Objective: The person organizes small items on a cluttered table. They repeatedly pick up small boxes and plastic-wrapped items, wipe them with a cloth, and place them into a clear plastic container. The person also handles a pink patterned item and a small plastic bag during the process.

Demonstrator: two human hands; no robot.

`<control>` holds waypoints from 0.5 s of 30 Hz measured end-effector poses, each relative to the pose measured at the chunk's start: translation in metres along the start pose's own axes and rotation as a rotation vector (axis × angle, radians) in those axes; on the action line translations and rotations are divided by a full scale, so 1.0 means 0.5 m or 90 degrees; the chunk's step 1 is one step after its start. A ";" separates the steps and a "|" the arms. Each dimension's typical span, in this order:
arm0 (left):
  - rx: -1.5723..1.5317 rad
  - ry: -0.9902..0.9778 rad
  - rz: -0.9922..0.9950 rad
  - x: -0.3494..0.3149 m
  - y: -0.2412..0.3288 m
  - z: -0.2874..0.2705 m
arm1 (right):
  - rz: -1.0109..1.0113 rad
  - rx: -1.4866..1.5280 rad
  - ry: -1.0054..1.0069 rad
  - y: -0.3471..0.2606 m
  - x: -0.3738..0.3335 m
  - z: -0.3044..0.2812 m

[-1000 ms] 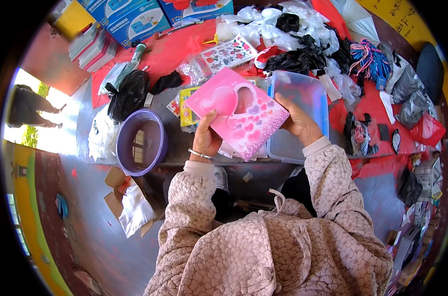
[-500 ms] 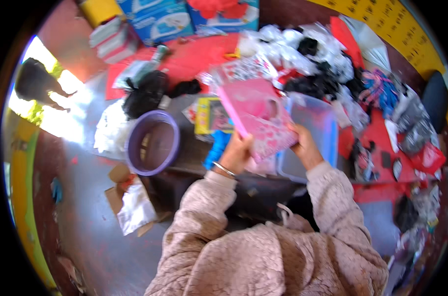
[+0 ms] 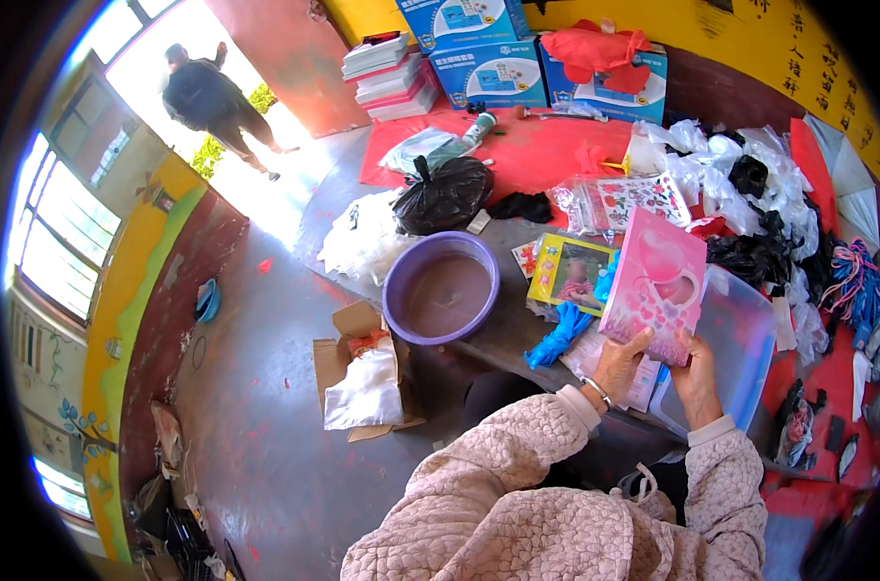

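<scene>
My left hand (image 3: pixel 617 370), a bangle at its wrist, grips the lower left edge of a flat pink box-like item (image 3: pixel 656 281) printed with hearts. Whether it is a box or an album I cannot tell. At its lower right corner, my right hand (image 3: pixel 694 380) holds it too, thumb in front. The item is tilted upright, its front facing me. Partly behind it is a clear plastic bin (image 3: pixel 740 324). To its left lie a yellow-framed picture (image 3: pixel 568 274) and a bundle of blue ribbon-like material (image 3: pixel 559 335).
A purple basin (image 3: pixel 441 288) stands left of my hands, near a black plastic bag (image 3: pixel 444 196). An open cardboard box (image 3: pixel 363 368) with white cloth lies below. Bunched plastic bags (image 3: pixel 740 174) fill the right side. A person (image 3: pixel 212 102) stands in the bright doorway.
My view has swung left, so the table and my hands appear further right. Both hands still hold the pink item, which now stands more upright. The doorway and person show more fully.
</scene>
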State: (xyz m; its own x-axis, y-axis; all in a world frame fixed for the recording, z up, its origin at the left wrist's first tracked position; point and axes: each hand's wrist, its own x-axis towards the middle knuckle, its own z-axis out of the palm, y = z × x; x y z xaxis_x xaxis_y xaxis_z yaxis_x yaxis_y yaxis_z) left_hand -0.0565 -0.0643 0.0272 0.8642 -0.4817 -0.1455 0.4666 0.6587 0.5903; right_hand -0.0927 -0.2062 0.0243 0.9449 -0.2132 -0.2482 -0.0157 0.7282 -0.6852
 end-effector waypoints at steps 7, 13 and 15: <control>-0.118 0.004 -0.015 0.007 0.026 -0.014 | -0.077 -0.108 0.015 0.023 -0.008 0.032; -0.105 -0.006 0.028 0.016 0.094 -0.013 | 0.138 -0.137 -0.096 -0.025 0.019 -0.053; -0.007 -0.060 0.107 0.023 0.115 -0.018 | 0.176 -0.157 0.109 -0.057 0.022 -0.057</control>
State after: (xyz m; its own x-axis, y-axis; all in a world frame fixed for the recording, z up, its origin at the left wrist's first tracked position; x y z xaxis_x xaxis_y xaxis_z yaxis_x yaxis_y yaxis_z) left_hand -0.0180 -0.0265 0.0523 0.9088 -0.4161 0.0302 0.3195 0.7407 0.5909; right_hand -0.0910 -0.2479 0.0216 0.8263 -0.1513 -0.5425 -0.3598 0.5993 -0.7151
